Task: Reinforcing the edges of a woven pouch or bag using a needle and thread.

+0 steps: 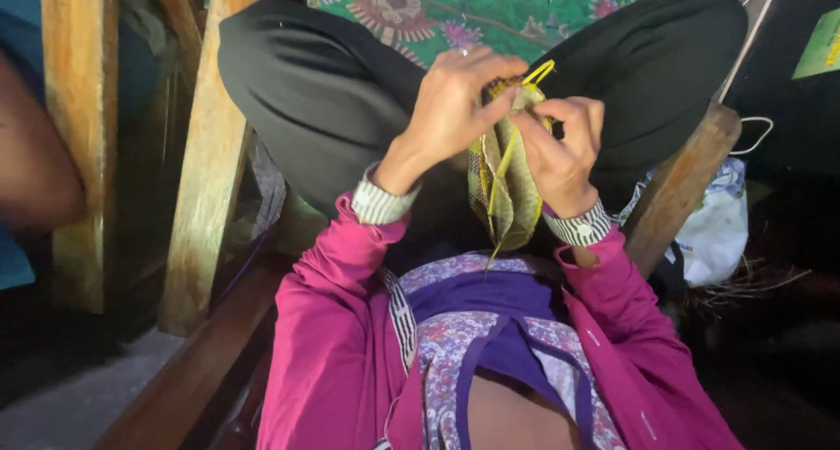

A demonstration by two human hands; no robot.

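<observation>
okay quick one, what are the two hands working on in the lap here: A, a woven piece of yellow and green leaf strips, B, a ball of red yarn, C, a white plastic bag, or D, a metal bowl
A: the left hand and the right hand both pinch the top of a woven piece of yellow and green strips, which hangs down between them over the lap.

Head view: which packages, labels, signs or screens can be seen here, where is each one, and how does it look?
Plastic bag: right of the person's right hand, behind a slanted wooden beam; white, crumpled, with blue print.
Green card or label: at the right edge, upper corner; flat, bright green, cut off by the frame.
No screens or signs in view.
</observation>
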